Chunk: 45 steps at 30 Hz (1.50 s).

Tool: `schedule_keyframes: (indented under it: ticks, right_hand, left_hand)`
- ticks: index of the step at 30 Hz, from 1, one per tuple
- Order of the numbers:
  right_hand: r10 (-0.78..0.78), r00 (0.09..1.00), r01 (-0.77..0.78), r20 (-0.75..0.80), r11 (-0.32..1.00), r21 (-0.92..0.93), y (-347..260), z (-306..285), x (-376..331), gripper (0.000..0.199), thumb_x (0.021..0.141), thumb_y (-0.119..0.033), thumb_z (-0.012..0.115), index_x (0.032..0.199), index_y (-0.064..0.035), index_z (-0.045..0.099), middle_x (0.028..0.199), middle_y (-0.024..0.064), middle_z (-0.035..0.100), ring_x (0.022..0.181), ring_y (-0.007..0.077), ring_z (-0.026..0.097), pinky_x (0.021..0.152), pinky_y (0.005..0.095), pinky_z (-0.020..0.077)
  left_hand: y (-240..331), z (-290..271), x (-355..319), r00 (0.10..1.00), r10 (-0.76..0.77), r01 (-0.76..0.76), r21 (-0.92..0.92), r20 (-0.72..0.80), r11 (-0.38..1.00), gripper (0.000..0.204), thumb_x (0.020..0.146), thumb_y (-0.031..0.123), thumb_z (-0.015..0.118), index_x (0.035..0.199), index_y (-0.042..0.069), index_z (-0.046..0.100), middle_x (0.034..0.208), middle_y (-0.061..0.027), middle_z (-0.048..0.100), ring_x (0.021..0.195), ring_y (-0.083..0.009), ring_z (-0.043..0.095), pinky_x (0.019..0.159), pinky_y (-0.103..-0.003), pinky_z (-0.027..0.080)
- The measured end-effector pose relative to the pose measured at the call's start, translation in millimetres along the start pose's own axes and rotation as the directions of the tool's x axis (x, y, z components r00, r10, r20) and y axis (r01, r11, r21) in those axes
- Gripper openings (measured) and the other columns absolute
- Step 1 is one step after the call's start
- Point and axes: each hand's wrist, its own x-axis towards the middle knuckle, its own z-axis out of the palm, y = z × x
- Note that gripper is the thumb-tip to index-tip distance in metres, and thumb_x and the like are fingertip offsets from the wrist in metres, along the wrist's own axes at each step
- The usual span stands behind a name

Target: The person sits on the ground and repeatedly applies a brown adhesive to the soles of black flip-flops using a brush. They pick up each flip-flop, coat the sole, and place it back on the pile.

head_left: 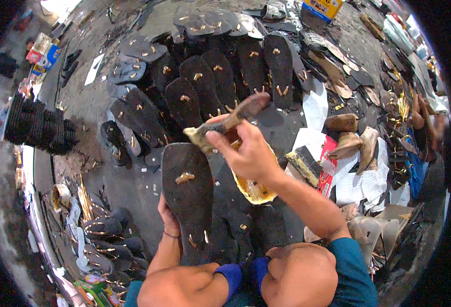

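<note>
My left hand point(168, 217) grips the left edge of a black sandal sole point(188, 197), which stands tilted up in front of my knees. Small tan tabs stick out of its face. My right hand point(246, 148) is closed around a brush point(247, 109) with a worn wooden handle. Its bristles, caked in pale yellow, hang just above the sole's top right edge, apart from it as far as I can see. Partly hidden under my right wrist is a tub point(243, 192) with a crusted yellow rim and amber, glue-like stuff inside.
Rows of black soles point(198, 77) with tan tabs lie beyond my hands. More dark soles point(103, 225) are heaped at the lower left. On the right are shoe lasts point(347, 147), white paper point(315, 105) and a red box point(329, 166). A black stack point(36, 125) stands far left.
</note>
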Motion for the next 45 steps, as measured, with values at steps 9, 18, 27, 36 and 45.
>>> schedule_keyframes:
  ticks: [9, 18, 27, 36, 45]
  right_hand:
    - [-0.282, 0.902, 0.344, 0.328, 0.927, -0.148, 29.2, 26.9, -47.8, 0.026, 0.083, -0.011, 0.076, 0.109, -0.0096, 0.071, 0.105, 0.0084, 0.072, 0.096, 0.0278, 0.067, 0.086, 0.0396, 0.0502]
    - [0.048, 0.995, -0.082, -0.085, 0.876, -0.476, 51.4, -36.1, -61.9, 0.018, 0.089, -0.016, 0.073, 0.106, -0.0092, 0.071, 0.101, 0.0132, 0.072, 0.093, 0.0284, 0.069, 0.081, 0.0376, 0.0547]
    - [0.372, 0.925, -0.046, 0.077, 0.311, -0.949, 23.0, -106.5, -125.0, 0.026, 0.085, -0.023, 0.073, 0.101, -0.0018, 0.071, 0.091, 0.0159, 0.071, 0.080, 0.0290, 0.069, 0.074, 0.0396, 0.0536]
    - [0.124, 0.963, -0.162, 0.241, 0.976, 0.145, -51.6, -12.6, -38.6, 0.026, 0.091, -0.017, 0.073, 0.111, -0.0026, 0.068, 0.099, 0.0081, 0.072, 0.091, 0.0144, 0.068, 0.083, 0.0328, 0.0539]
    - [-0.467, 0.668, 0.593, 0.579, 0.804, -0.036, -9.3, 32.4, -57.1, 0.056, 0.074, -0.020, 0.073, 0.128, -0.0138, 0.062, 0.114, 0.0074, 0.066, 0.105, 0.0282, 0.063, 0.089, 0.0433, 0.0478]
  left_hand:
    - [21.3, -45.9, 15.8, 0.986, 0.113, -0.128, -0.127, -0.122, 0.984, 0.072, 0.096, 0.055, 0.041, 0.148, 0.005, 0.041, 0.147, -0.0273, 0.045, 0.133, -0.0475, 0.046, 0.111, -0.056, 0.040]
    - [14.5, -118.7, -64.6, 0.893, 0.211, -0.207, 0.052, -0.398, 0.977, 0.070, 0.101, 0.058, 0.039, 0.148, 0.005, 0.042, 0.143, -0.0158, 0.052, 0.128, -0.0348, 0.054, 0.105, -0.051, 0.046]
    - [23.2, -45.5, -67.6, 0.997, -0.025, 0.007, -0.247, -0.072, 0.969, 0.075, 0.095, 0.067, 0.049, 0.143, 0.010, 0.047, 0.134, -0.0147, 0.059, 0.113, -0.0310, 0.064, 0.096, -0.055, 0.054]
    - [40.6, 9.1, 17.1, 0.992, 0.012, -0.018, -0.046, -0.127, 0.999, 0.081, 0.089, 0.071, 0.055, 0.133, 0.003, 0.053, 0.119, -0.0125, 0.065, 0.102, -0.0242, 0.067, 0.091, -0.038, 0.058]
    - [49.6, 32.6, 27.6, 0.968, 0.121, -0.141, -0.078, -0.220, 0.987, 0.074, 0.091, 0.070, 0.054, 0.120, 0.003, 0.062, 0.105, -0.0128, 0.070, 0.087, -0.0237, 0.069, 0.076, -0.037, 0.060]
